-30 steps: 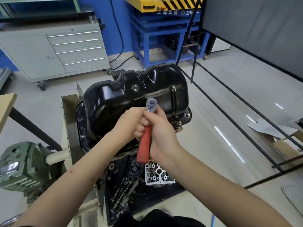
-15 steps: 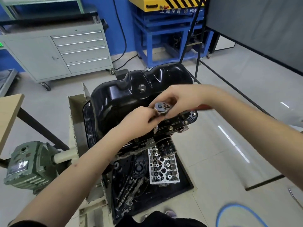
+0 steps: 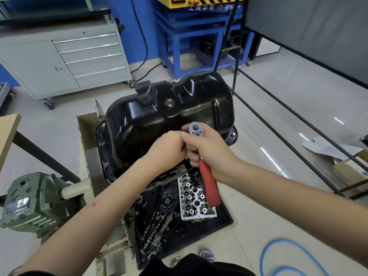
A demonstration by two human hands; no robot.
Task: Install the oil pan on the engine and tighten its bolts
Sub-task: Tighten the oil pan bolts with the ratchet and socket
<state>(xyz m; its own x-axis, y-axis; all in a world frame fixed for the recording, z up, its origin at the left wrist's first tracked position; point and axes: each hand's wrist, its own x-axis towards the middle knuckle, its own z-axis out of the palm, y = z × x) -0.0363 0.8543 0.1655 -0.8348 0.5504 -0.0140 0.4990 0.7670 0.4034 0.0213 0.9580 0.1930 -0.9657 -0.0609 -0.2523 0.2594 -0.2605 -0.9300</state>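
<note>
Right hand point(image 3: 209, 152) gripping ratchet point(image 3: 207, 176), left hand point(image 3: 169, 146) curled beneath, black tray point(image 3: 225, 214) holding engine parts point(image 3: 196, 202)

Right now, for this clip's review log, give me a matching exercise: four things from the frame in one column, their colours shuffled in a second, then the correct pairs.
Things:
1. oil pan
2. ratchet handle
3. drawer cabinet
4. hose on the floor

Colours:
A. blue
B. grey
C. glossy black
D. red

Pairs: 1-C, 2-D, 3-B, 4-A.
</note>
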